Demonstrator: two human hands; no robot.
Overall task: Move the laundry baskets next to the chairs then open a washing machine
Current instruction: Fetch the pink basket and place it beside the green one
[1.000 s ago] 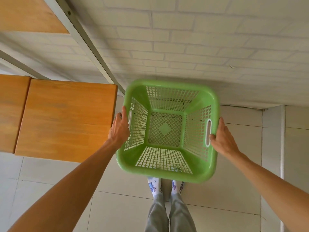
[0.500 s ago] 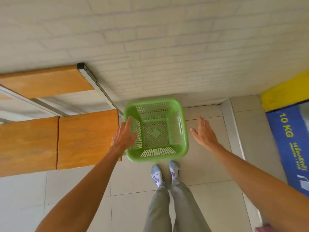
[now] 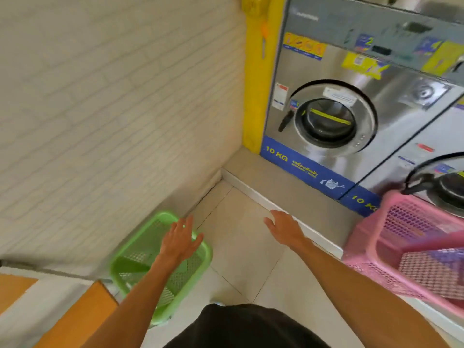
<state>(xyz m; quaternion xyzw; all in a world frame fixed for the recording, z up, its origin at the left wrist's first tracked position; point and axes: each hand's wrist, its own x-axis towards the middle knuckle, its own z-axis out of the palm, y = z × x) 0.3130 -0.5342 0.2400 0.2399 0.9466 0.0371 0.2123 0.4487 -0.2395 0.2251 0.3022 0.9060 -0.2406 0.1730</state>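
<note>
Green basket [image 3: 140,262] sits on the tiled floor against the white brick wall [image 3: 113,109], just beside an orange wooden chair seat [image 3: 80,320] at lower left. Nothing visible inside it, frame is motion-blurred. Left hand [image 3: 179,241] hangs over its right rim, fingers spread, holding nothing; can't tell if it touches the rim. Right hand [image 3: 283,228] is apart from it, over bare floor next to the raised white step [image 3: 251,190], fingers also spread and empty. Pink basket [image 3: 401,249] is at the right edge, resting on that step, in front of the second washer [image 3: 437,169]; a patterned item lies in it, too blurred to identify. First washing machine [image 3: 351,116], steel front with a "10 KG" blue strip, stands on the step next to a yellow post [image 3: 256,79]. Its round door [image 3: 329,119] is shut, black handle [image 3: 285,121] on the left side.
</note>
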